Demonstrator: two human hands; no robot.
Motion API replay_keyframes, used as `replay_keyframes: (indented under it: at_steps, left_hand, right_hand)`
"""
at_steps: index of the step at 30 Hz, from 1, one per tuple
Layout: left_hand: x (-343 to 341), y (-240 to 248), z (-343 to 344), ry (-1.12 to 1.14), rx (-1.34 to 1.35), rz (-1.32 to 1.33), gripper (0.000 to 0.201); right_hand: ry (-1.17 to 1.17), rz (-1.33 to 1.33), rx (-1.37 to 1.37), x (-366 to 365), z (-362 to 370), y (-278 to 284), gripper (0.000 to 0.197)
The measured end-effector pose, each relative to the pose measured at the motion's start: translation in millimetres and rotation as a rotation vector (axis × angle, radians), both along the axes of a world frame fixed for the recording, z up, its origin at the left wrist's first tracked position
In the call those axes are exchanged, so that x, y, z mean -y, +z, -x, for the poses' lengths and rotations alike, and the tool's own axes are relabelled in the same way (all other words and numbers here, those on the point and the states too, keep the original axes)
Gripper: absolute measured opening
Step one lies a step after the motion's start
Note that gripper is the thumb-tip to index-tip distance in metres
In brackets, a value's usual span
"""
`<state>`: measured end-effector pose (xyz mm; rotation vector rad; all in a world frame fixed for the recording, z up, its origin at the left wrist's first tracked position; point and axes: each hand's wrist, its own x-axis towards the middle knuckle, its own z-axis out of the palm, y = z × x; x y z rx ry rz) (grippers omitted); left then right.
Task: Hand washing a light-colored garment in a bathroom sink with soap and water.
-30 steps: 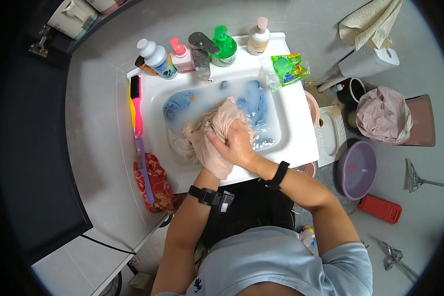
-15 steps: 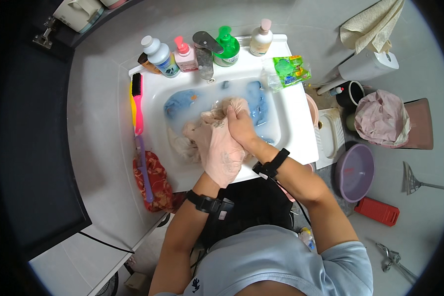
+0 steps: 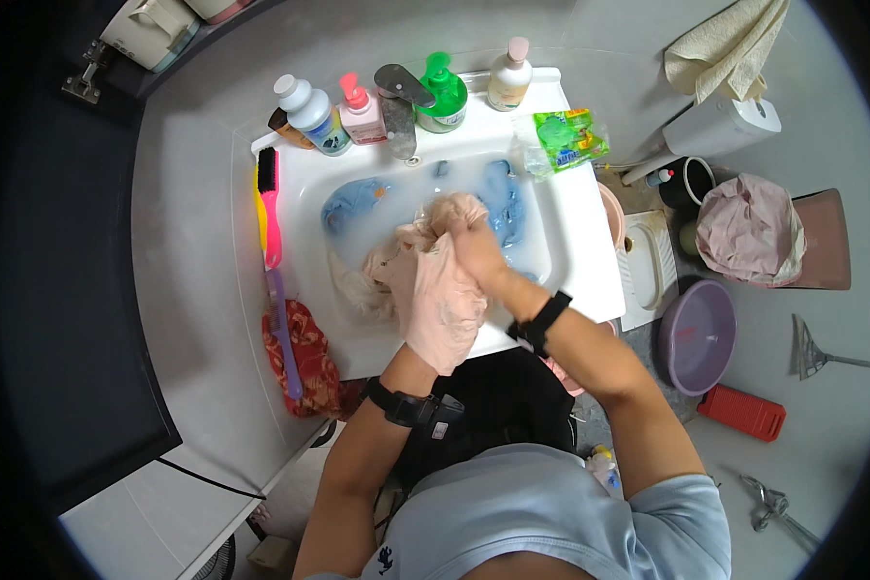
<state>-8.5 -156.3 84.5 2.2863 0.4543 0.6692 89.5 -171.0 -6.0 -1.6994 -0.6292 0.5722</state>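
Observation:
A wet, pale pink garment (image 3: 440,295) is draped over my left hand (image 3: 445,314) like a sleeve, down to the wrist, so its fingers are hidden. My right hand (image 3: 478,253) presses against the bunched far end of the garment, its fingers curled into the cloth and slightly blurred. Both hands are above the white sink (image 3: 575,232), which holds cloudy, soapy water. Blue cloth (image 3: 356,201) floats at the left, more blue fabric (image 3: 505,208) lies at the right, and a whitish cloth (image 3: 358,290) soaks at the near left.
Along the back rim stand a white bottle (image 3: 309,111), a pink pump bottle (image 3: 362,118), the faucet (image 3: 399,126), a green pump bottle (image 3: 443,101) and a cream bottle (image 3: 509,82). A green packet (image 3: 565,140) lies right; brushes (image 3: 270,208) lie left. A purple basin (image 3: 698,338) stands lower right.
My right hand has turned and its fingers have curled further into the pink garment. My left hand, under the cloth, has shifted slightly nearer to me.

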Motion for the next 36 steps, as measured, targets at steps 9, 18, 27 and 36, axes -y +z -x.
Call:
replay_keyframes:
  at_steps: [9,18,27,36]
  left_hand:
    - [-9.6,24.1,1.2,-0.072,-0.085,0.940,0.048]
    - [-25.6,-48.2,36.3,-0.257,-0.223,-0.235,0.040]
    - [-17.4,-53.7,31.8,-0.122,-0.055,0.163,0.049]
    - [-22.3,-76.7,24.5,0.062,-0.090,0.047,0.058]
  right_hand:
    - [0.159,-0.205,-1.076,15.2,-59.0,-13.3,0.029]
    - [0.251,-0.080,-1.046,80.3,-63.1,36.9,0.031]
    - [0.262,-0.092,-1.020,95.9,-63.1,35.5,0.033]
    - [0.276,0.035,-0.998,97.6,-51.8,24.2,0.035]
